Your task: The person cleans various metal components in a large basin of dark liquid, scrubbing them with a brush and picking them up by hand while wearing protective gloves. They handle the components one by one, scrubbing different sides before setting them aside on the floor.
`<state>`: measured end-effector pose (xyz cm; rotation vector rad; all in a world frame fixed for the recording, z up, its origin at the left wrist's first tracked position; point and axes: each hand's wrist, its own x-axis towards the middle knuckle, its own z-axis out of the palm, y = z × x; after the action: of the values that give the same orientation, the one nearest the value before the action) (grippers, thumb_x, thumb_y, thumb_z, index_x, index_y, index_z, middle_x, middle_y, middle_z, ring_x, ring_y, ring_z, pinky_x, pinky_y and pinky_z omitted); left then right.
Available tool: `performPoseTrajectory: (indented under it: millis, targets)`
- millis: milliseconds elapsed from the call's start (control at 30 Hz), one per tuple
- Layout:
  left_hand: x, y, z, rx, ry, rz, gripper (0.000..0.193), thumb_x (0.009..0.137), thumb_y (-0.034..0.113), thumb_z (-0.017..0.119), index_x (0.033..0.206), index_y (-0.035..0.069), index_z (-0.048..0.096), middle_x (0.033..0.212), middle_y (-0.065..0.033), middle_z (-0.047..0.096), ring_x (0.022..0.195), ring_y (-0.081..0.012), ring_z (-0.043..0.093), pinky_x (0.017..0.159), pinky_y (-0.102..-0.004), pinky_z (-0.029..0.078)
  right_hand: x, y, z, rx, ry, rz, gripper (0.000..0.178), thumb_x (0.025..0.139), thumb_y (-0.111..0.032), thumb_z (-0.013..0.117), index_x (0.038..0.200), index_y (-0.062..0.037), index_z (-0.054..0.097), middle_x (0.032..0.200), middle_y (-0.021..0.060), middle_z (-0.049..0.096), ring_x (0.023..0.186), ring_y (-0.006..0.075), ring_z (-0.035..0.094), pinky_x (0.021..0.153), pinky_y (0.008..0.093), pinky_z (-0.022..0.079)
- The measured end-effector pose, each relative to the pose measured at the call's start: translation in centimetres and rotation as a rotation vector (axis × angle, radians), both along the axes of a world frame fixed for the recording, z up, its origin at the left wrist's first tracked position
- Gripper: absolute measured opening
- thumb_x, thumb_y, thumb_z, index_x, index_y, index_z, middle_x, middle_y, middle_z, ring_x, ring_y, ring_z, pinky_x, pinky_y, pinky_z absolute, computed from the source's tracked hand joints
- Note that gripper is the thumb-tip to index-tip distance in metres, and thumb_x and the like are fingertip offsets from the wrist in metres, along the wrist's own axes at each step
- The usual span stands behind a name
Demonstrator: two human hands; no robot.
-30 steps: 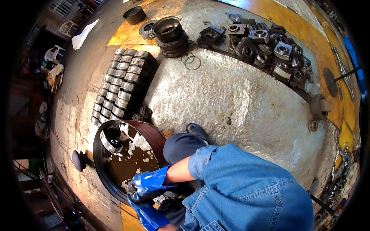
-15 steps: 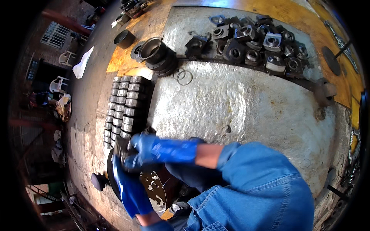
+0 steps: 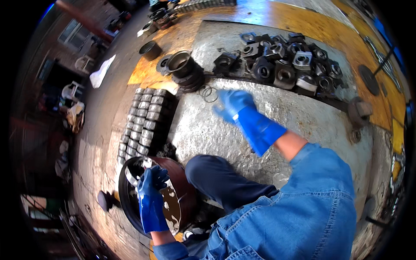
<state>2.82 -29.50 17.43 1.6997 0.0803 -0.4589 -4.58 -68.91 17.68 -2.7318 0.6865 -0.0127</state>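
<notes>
While the metal floor plate (image 3: 277,130) spreads widest, the dark basin (image 3: 130,203) sits at its near-left corner; above that basin the left hand (image 3: 151,184) grips a metal ring (image 3: 132,177), and the right hand (image 3: 232,104) hovers empty, fingers spread, over the plate beside thin wire rings (image 3: 209,92).

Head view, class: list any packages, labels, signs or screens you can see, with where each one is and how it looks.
None can be made out: no package, label, sign or screen.
Nearest candidate: a crumpled white sheet or bag on the floor at upper left, too blurred to identify.
</notes>
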Motion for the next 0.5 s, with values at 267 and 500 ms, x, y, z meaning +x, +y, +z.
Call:
performPoseTrajectory:
  millis: [267,500]
  targets:
    - [-8.8,14.7,-5.4,-0.101,0.117,0.324,0.042,0.108,0.040,0.060,0.117,0.001,0.070,0.099,-0.0119,0.078,0.079,-0.0188,0.072,0.066,-0.0298,0.053,7.2,24.2,-1.2,0.162,-0.014,0.704,0.052,0.097,-0.053,0.059,0.132,-0.0147,0.066,0.120,0.0139,0.075,0.109,0.0365,0.072,0.094,0.0504,0.056]
    - [-9.9,22.4,-10.1,-0.020,0.163,0.527,0.054,0.103,0.047,0.064,0.129,-0.001,0.064,0.112,-0.0150,0.075,0.093,-0.0208,0.072,0.080,-0.0313,0.056,11.0,34.0,-8.1,0.129,0.063,0.990,0.046,0.093,-0.049,0.065,0.116,-0.0099,0.073,0.108,0.0168,0.077,0.103,0.0375,0.074,0.091,0.0502,0.058]
